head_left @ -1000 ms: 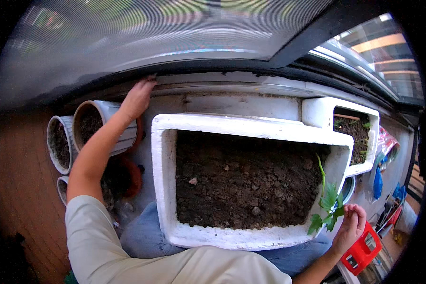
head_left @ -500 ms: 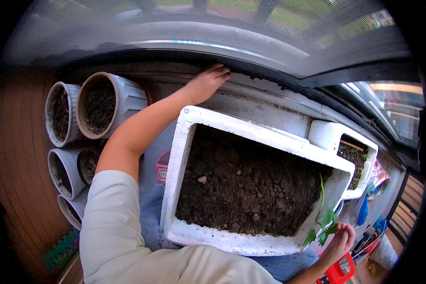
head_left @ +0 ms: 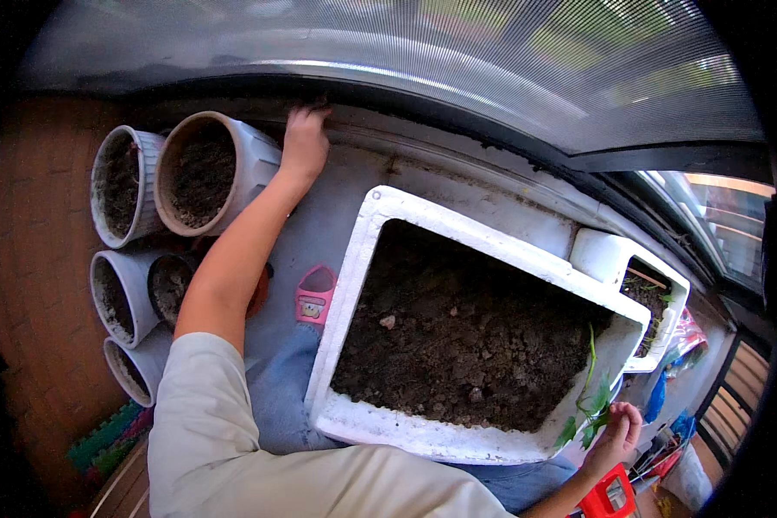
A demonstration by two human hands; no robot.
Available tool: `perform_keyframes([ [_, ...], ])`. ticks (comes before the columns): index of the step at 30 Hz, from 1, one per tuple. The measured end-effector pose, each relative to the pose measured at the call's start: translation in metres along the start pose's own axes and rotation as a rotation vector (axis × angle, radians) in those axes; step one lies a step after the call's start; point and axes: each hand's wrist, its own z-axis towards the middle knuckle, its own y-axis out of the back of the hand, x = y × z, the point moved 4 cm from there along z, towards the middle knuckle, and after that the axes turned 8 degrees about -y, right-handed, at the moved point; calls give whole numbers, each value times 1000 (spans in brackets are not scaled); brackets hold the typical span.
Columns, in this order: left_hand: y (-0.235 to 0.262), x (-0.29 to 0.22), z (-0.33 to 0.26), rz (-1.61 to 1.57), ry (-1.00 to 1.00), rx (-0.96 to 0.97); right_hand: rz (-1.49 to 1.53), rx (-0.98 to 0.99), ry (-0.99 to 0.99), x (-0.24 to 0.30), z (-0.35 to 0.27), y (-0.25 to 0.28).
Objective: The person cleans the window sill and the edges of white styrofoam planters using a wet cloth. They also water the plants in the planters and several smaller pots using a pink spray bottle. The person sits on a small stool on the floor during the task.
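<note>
- The left hand point(head_left: 305, 142) is pressed, fingers bent, on the window ledge point(head_left: 457, 164) at 12 o'clock, holding nothing.
- The seedling point(head_left: 589, 406), at 4 o'clock by the white foam box point(head_left: 363, 259), is pinched by the right hand point(head_left: 615, 436).
- It is judged light, limp and fragile; a low stem grip suits it.

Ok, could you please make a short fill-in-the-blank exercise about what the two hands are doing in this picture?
1. The left hand rests on the window ledge, next to a large round ____ filled with soil.
2. The right hand holds a small green ____ at the corner of the box.
3. The white foam planter box is filled with dark ____.
4. A pink slipper lies to the ____ of the box.

Missing words: pot; seedling; soil; left
</note>
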Motion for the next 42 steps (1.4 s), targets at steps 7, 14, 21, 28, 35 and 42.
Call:
perform_keyframes([
  [7, -6, -50, 22, -623, 207, -134, 31, -14, -22, -4, 2, -3],
  [14, -2, -39, 18, -161, -77, -1, 6, 16, -49, -10, 3, -1],
  [21, -6, -51, 28, -146, -101, 160, -68, 24, -26, -4, 1, -5],
  [28, -26, -130, 44, -475, -422, 164, -146, 22, -8, -4, 2, -9],
  [35, -44, -116, 28, -99, -604, 353, -176, 30, -39, -9, 0, -12],
  [42, 1, -3, 0, 153, -202, 341, -196, 84, -85, -9, -2, -15],
])
